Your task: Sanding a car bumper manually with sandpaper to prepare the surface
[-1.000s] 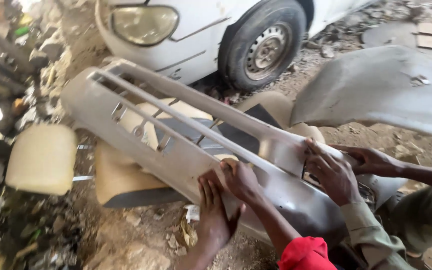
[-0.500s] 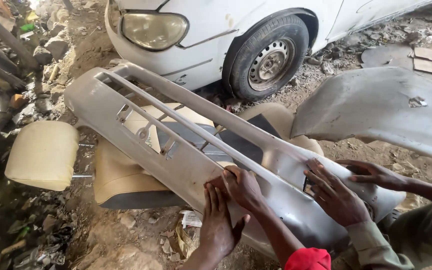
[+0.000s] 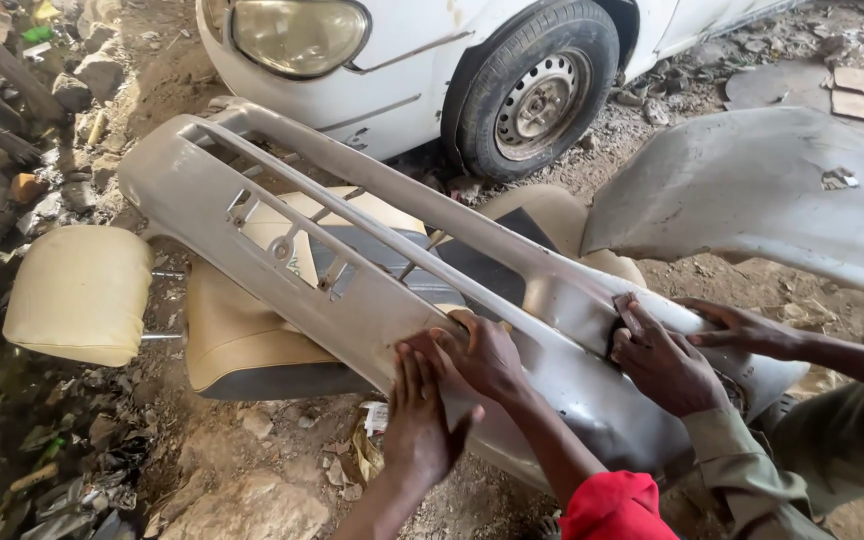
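Head view: left hand (image 3: 417, 425) lies flat, fingers spread, on the grey bumper (image 3: 352, 300), right hand (image 3: 664, 360) pinching sandpaper (image 3: 630, 318), tan seat (image 3: 242, 335) underneath, white car (image 3: 432, 70) at twelve o'clock.

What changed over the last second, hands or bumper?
Little visibly changed. The view swung slightly, so the white car sits differently in frame. The left hand and right hand stay pressed on the grey bumper, as do the co-worker's hands. The bumper still lies across the tan seat.
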